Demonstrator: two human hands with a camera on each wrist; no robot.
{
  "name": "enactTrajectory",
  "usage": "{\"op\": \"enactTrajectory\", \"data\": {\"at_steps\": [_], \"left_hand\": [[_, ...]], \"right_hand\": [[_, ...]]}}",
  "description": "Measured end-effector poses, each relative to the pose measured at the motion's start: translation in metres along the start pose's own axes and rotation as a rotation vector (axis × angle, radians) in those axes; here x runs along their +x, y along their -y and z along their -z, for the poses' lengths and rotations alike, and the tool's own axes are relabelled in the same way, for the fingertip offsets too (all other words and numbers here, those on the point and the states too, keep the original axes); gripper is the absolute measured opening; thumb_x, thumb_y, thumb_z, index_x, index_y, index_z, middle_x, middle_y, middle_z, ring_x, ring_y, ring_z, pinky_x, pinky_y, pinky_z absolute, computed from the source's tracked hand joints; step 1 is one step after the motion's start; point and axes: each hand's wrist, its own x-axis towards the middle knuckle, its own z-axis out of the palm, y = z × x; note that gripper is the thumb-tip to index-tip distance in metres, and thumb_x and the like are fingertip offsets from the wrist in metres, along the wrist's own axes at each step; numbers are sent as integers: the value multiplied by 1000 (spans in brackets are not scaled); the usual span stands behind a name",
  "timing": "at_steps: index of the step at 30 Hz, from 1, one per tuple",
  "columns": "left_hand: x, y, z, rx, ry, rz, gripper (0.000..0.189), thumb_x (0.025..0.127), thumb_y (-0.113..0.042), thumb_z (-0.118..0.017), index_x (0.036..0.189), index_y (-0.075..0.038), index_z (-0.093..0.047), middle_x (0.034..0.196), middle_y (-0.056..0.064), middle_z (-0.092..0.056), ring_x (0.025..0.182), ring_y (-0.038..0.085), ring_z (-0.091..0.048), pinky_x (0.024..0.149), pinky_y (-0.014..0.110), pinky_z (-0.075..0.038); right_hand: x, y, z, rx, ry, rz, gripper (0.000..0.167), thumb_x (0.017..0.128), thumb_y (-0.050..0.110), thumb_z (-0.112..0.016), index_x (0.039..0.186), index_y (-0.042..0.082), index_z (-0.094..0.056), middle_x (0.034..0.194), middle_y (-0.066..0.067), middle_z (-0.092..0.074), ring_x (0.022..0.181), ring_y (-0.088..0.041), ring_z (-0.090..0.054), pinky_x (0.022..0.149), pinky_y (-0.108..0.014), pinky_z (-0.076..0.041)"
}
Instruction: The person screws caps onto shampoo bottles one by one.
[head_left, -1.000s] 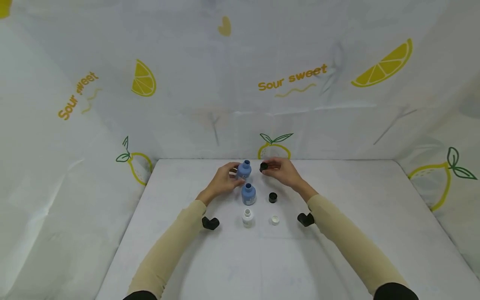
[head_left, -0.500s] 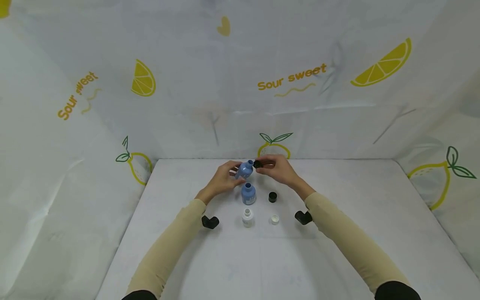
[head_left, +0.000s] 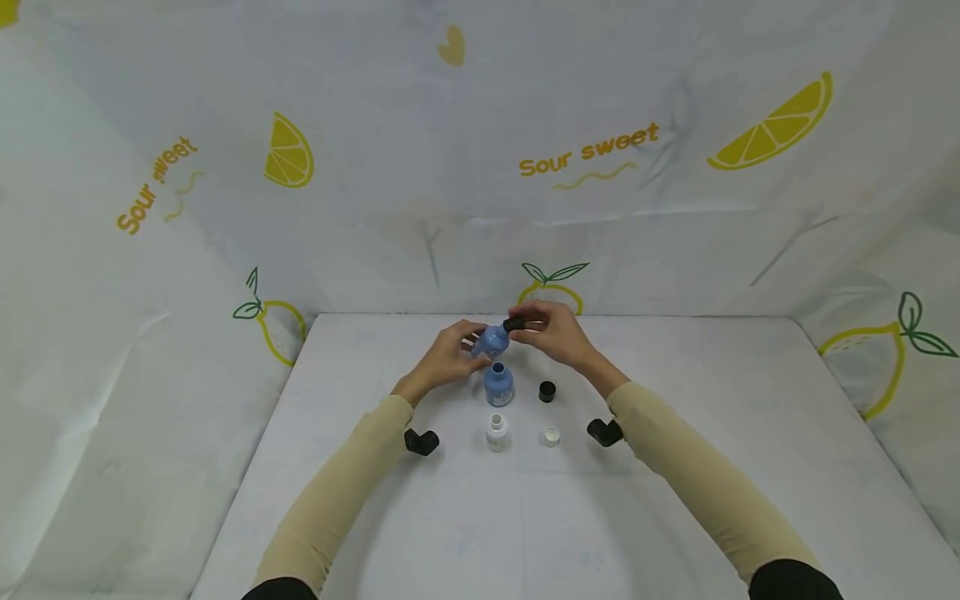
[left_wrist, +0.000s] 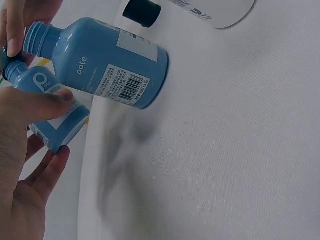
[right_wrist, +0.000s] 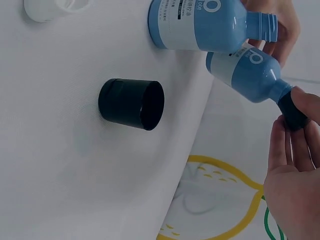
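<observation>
Holding the tilted blue bottle point(head_left: 492, 342) near the tabletop point(head_left: 690, 367)'s far edge, the left hand point(head_left: 448, 355) angles its neck point(right_wrist: 279, 90) toward the right hand point(head_left: 557, 335), which pinches a black cap point(head_left: 513, 323), probably to line both up. Right wrist view shows the cap covering the mouth; left wrist view shows the thumb point(left_wrist: 42, 104) across the bottle's side

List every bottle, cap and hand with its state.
Held blue bottle: tilted
Held black cap: over that bottle's mouth, tightness unclear
Standing blue bottle: upright, uncapped
White bottle: upright, uncapped
Loose black cap: on table, hollow side up
White cap: on table, hollow side up
Left hand: gripping held blue bottle
Right hand: pinching held black cap
</observation>
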Motion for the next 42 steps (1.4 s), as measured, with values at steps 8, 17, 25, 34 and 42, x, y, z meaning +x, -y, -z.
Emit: {"op": "enactTrajectory", "data": {"at_steps": [8, 17, 25, 34, 42], "left_hand": [[1, -1, 0, 9, 7, -8, 59, 93, -9, -85, 146, 2, -62, 139, 20, -68, 123, 35, -72, 104, 41, -66], [3, -1, 2, 23, 25, 10, 59, 94, -11, -86, 146, 3, -62, 139, 21, -68, 123, 35, -72, 104, 40, -66], [4, -2, 3, 19, 58, 10, 58, 93, -8, -85, 145, 4, -63, 137, 21, -69, 122, 35, -73, 104, 41, -66], [3, -2, 4, 15, 45, -7, 58, 94, -10, -85, 145, 5, -61, 138, 22, -68, 122, 36, -73, 104, 40, -66], [5, -2, 1, -12, 24, -16, 59, 94, -10, -86, 146, 2, -62, 138, 20, -68, 124, 35, -72, 105, 42, -66]], "right_hand": [[3, 3, -5, 2, 15, 17, 43, 96, -2, -79, 137, -9, -67, 137, -28, -70, 130, -44, -70, 114, -47, -58], [8, 2, -4, -56, 43, 28, 41, 95, -1, -81, 133, -8, -71, 131, -25, -74, 123, -40, -74, 111, -44, -62], [13, 6, 3, -152, 128, 27, 39, 94, -2, -82, 132, -3, -75, 130, -23, -75, 120, -39, -75, 110, -49, -63], [15, 4, -1, -184, 90, 0, 40, 96, 15, -84, 132, 0, -75, 125, -19, -77, 115, -33, -77, 103, -44, -67], [13, 2, -7, -185, -55, -49, 38, 94, 30, -88, 116, 1, -77, 112, -17, -78, 100, -29, -76, 89, -38, -68]]}}
